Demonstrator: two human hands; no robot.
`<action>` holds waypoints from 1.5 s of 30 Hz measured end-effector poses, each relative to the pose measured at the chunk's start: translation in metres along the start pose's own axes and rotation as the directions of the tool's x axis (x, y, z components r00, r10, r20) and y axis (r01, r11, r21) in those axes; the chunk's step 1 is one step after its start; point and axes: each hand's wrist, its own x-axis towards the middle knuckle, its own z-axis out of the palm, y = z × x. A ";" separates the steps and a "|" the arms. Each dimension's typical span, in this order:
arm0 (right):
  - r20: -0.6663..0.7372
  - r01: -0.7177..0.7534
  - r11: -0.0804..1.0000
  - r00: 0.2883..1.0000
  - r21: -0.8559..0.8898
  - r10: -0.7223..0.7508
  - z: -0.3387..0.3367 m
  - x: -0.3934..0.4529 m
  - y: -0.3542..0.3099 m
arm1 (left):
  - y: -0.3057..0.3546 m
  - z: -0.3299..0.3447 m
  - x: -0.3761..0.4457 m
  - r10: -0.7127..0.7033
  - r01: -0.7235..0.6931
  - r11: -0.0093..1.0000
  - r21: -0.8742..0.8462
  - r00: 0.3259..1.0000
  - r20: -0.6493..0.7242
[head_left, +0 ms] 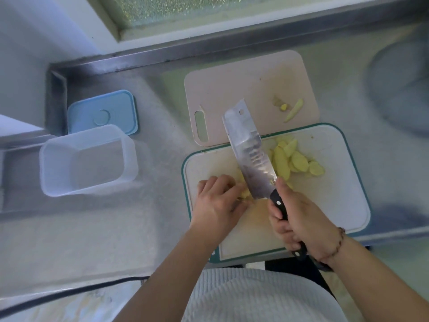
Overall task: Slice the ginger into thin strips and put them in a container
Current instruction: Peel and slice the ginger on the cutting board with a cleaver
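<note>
Right hand grips the cleaver; left hand, fingers curled, pins ginger, mostly hidden beneath it. Slices lie on the board; container well left.

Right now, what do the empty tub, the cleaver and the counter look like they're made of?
Tub: likely plastic, frosted and translucent; the counter shows through its walls.
Cleaver: metal blade, probably steel, with mirror-like glare; black handle with pale rivets, material unclear.
Counter: apparently stainless steel, brushed grey with soft reflections.
</note>
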 end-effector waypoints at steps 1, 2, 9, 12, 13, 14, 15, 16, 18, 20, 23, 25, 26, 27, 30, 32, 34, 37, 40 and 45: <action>-0.011 0.007 1.000 1.000 0.005 -0.007 0.000 -0.002 0.000 | 0.003 0.002 0.002 -0.007 0.007 1.000 -0.001 1.000 -0.012; -0.022 0.002 1.000 1.000 0.015 -0.001 0.000 -0.004 -0.002 | 0.005 0.003 0.004 -0.003 0.003 1.000 -0.005 1.000 -0.025; 0.014 0.025 0.999 1.000 -0.041 -0.024 -0.004 -0.022 -0.004 | -0.021 -0.006 0.009 -0.082 0.081 0.997 -0.015 0.992 -0.094; 0.041 0.115 0.985 0.993 -0.127 -0.111 0.002 -0.024 -0.001 | -0.024 -0.008 0.022 -0.144 0.142 0.989 -0.028 0.985 -0.097; 0.041 0.172 0.971 0.985 -0.165 -0.167 0.004 -0.022 0.002 | -0.023 -0.009 0.024 -0.168 0.164 0.985 -0.048 0.983 -0.079; 0.041 0.248 0.941 0.969 -0.231 -0.246 0.005 -0.021 0.004 | -0.021 -0.012 0.025 -0.196 0.191 0.978 -0.079 0.979 -0.062; 0.041 0.338 0.878 0.938 -0.339 -0.345 0.006 -0.019 0.007 | -0.018 -0.015 0.022 -0.237 0.229 0.965 -0.130 0.971 -0.043; 0.049 0.415 0.792 0.896 -0.449 -0.441 0.006 -0.017 0.011 | -0.016 -0.021 0.019 -0.284 0.273 0.942 -0.195 0.958 -0.034; 0.059 0.464 0.644 0.836 -0.608 -0.545 0.003 -0.012 0.018 | -0.011 -0.032 0.007 -0.408 0.372 0.871 -0.320 0.911 -0.054; 0.062 0.404 0.532 0.835 -0.745 -0.547 0.002 -0.009 0.022 | -0.005 -0.043 -0.007 -0.618 0.504 0.730 -0.462 0.776 -0.128; 0.044 0.232 0.334 0.872 -0.913 -0.487 0.003 -0.007 0.020 | 0.007 -0.057 -0.022 -0.738 0.521 0.669 -0.530 0.552 -0.388; 0.049 0.175 0.217 0.872 -0.960 -0.488 0.006 -0.005 0.016 | 0.016 -0.060 -0.022 -0.549 0.390 0.834 -0.389 0.649 -0.527; 0.062 0.161 0.159 0.866 -0.974 -0.497 0.007 -0.003 0.016 | 0.023 -0.060 -0.017 -0.433 0.318 0.900 -0.300 0.741 -0.513; 0.067 0.149 0.123 0.859 -0.981 -0.507 0.008 -0.002 0.015 | 0.027 -0.059 -0.012 -0.333 0.263 0.941 -0.211 0.825 -0.457; 0.026 0.159 0.209 0.849 -0.965 -0.527 0.007 -0.005 0.016 | 0.028 -0.053 -0.005 -0.295 0.245 0.953 -0.178 0.882 -0.368; -0.036 0.240 0.439 0.844 -0.866 -0.534 0.000 -0.007 0.016 | 0.017 -0.054 -0.015 -0.461 0.367 0.880 -0.302 0.814 -0.355; -0.065 0.298 0.552 0.837 -0.779 -0.544 -0.011 -0.009 0.013 | 0.005 -0.053 -0.031 -0.466 0.415 0.881 -0.229 0.846 -0.261; -0.029 0.333 0.581 0.851 -0.743 -0.524 -0.025 -0.014 0.012 | -0.008 -0.045 -0.043 -0.327 0.323 0.945 -0.046 0.938 -0.116; 0.010 0.360 0.590 0.859 -0.722 -0.512 -0.033 -0.018 0.015 | -0.009 -0.041 -0.038 -0.302 0.302 0.953 -0.020 0.947 -0.111; 0.068 0.382 0.594 0.874 -0.708 -0.481 -0.040 -0.022 0.019 | 0.018 -0.046 -0.028 -0.544 0.535 0.833 -0.142 0.838 -0.032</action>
